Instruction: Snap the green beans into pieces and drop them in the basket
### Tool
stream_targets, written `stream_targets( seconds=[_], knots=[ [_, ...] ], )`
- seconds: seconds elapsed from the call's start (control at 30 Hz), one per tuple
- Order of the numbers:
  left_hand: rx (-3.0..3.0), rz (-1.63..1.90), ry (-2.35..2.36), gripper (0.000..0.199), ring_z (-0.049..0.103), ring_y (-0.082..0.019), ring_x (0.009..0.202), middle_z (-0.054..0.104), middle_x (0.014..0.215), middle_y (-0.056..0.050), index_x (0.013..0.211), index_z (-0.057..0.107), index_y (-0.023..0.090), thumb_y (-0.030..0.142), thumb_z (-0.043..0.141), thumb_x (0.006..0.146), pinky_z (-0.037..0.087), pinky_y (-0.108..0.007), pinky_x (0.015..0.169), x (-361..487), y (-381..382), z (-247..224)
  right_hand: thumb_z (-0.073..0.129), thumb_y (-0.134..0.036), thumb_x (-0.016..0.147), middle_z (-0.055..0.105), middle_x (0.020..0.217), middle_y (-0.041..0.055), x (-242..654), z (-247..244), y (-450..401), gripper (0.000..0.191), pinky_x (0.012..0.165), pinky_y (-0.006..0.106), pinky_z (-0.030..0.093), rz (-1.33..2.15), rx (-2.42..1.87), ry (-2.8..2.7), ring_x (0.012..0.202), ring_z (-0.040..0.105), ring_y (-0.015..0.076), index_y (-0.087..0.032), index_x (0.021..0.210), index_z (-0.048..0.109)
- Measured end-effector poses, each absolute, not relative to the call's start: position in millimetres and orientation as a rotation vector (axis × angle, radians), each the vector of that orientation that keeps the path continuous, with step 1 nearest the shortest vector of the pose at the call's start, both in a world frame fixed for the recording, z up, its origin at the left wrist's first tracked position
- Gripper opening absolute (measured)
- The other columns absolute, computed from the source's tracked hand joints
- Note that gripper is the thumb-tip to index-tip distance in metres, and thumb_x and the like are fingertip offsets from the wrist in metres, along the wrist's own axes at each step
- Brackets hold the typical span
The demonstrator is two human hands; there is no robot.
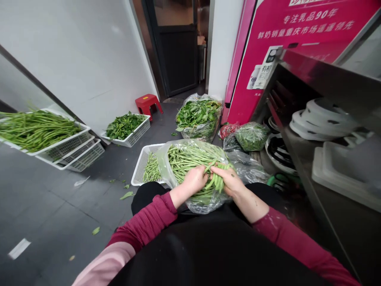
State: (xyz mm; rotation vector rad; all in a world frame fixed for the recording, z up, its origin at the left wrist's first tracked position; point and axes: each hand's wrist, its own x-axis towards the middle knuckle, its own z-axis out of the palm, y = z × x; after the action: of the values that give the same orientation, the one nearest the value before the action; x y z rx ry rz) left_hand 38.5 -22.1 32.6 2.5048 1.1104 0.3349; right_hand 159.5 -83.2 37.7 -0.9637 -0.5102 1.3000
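Most of the frame's lower left is dark grey tiled floor point(53, 206), strewn with a few loose green leaves, and a white wall point(89, 59) rises at upper left. A magenta printed panel point(297, 47) fills the upper right, with a steel shelf unit point(327, 159) of white dishes below it at right. A dark door point(178, 51) stands at top centre, a red stool point(148, 104) in front of it. White crates of long green stalks point(38, 129) are stacked at far left; further in sits a basket of leafy greens point(126, 127), and a clear bag of leaves point(198, 115) lies near centre. At centre a clear plastic bag of green beans point(184, 159) rests partly in a white basket point(143, 163), against the person's knees. The left hand point(195, 180) and right hand point(230, 180) meet on the bag's near side, fingers curled closed around a bunch of beans point(217, 176).
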Motion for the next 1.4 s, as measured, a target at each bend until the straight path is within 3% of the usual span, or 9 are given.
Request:
stream_targets(
  seconds=[0.2,0.3,0.43,0.67,0.9,1.0,1.13,1.27,1.4],
  knots=[
    [2.446,0.304,0.728,0.032,0.051,-0.016,0.086,0.055,0.093,-0.007,0.099,0.053,0.013,0.016,0.052,0.067,0.041,-0.027,0.078,21.5,-23.5,62.9,0.070,-0.028,0.058,0.058,0.052,-0.0010,159.5,44.7,-89.2,0.018,0.044,0.023,0.039,1.204,-1.156,-0.717,0.044,0.051,0.0107,-0.014,0.066,0.061],
    [2.204,0.433,0.644,0.034,0.051,-0.013,0.075,0.056,0.087,-0.004,0.105,0.050,0.013,0.022,0.049,0.072,0.043,-0.025,0.070,19.4,-12.8,86.8,0.068,-0.029,0.060,0.058,0.051,-0.0012,160.0,43.7,-92.0,0.017,0.045,0.024,0.039,1.163,-1.230,-0.817,0.043,0.050,0.0112,-0.016,0.067,0.061],
    [2.170,0.522,0.694,0.019,0.045,-0.008,0.058,0.051,0.062,0.001,0.078,0.056,0.012,0.030,0.049,0.075,0.038,-0.020,0.055,30.1,-6.3,102.6,0.067,-0.030,0.060,0.057,0.049,-0.0012,157.4,48.2,-93.6,0.020,0.048,0.026,0.041,1.099,-1.357,-0.926,0.044,0.051,0.0130,-0.015,0.072,0.061],
    [2.501,0.621,0.844,0.010,0.044,-0.010,0.057,0.051,0.060,-0.001,0.062,0.054,0.014,0.017,0.046,0.068,0.035,-0.023,0.057,38.7,-15.9,92.3,0.061,-0.026,0.062,0.062,0.060,0.0023,155.1,47.9,-96.9,0.016,0.058,0.030,0.043,0.859,-1.566,-1.182,0.057,0.056,0.0169,-0.015,0.073,0.063],
    [1.405,0.450,0.761,0.010,0.025,-0.002,0.035,0.045,0.052,0.004,0.064,0.047,0.014,0.022,0.045,0.069,0.018,-0.017,0.037,39.7,-14.4,87.3,0.063,-0.029,0.061,0.065,0.079,0.0063,151.9,43.2,-99.2,0.026,0.072,0.035,0.044,0.693,-1.587,-1.171,0.072,0.059,0.0204,-0.015,0.083,0.064],
    [1.280,0.620,0.741,0.022,0.022,-0.002,0.035,0.040,0.051,0.006,0.065,0.046,0.015,0.035,0.049,0.073,0.018,-0.017,0.036,33.3,-10.4,83.3,0.066,-0.030,0.059,0.065,0.072,0.0045,150.5,40.1,-100.0,0.026,0.068,0.034,0.045,0.771,-1.494,-1.064,0.066,0.059,0.0191,-0.016,0.081,0.063],
    [1.712,0.548,0.862,0.037,0.040,-0.006,0.047,0.045,0.049,0.003,0.056,0.051,0.013,0.047,0.050,0.072,0.033,-0.018,0.048,14.8,-8.9,62.3,0.068,-0.032,0.060,0.059,0.056,-0.0005,157.7,33.5,-99.9,0.028,0.050,0.028,0.043,1.062,-1.243,-0.713,0.048,0.053,0.0141,-0.016,0.081,0.060],
    [1.830,0.202,0.660,0.032,0.049,-0.009,0.061,0.057,0.065,0.000,0.081,0.060,0.013,0.043,0.050,0.074,0.039,-0.021,0.060,0.1,-12.9,45.2,0.068,-0.025,0.062,0.056,0.058,-0.0022,173.9,30.2,-102.7,0.019,0.049,0.024,0.043,1.225,-0.971,-0.518,0.048,0.052,0.0107,-0.017,0.075,0.059],
    [1.920,0.243,0.647,0.034,0.046,-0.008,0.058,0.054,0.064,0.000,0.088,0.059,0.013,0.040,0.042,0.080,0.038,-0.020,0.059,-3.0,-1.8,58.9,0.064,-0.020,0.066,0.053,0.058,-0.0041,190.7,20.7,-110.4,0.017,0.056,0.026,0.046,1.444,-0.753,-0.388,0.050,0.051,0.0094,-0.019,0.081,0.059]
  ],
)
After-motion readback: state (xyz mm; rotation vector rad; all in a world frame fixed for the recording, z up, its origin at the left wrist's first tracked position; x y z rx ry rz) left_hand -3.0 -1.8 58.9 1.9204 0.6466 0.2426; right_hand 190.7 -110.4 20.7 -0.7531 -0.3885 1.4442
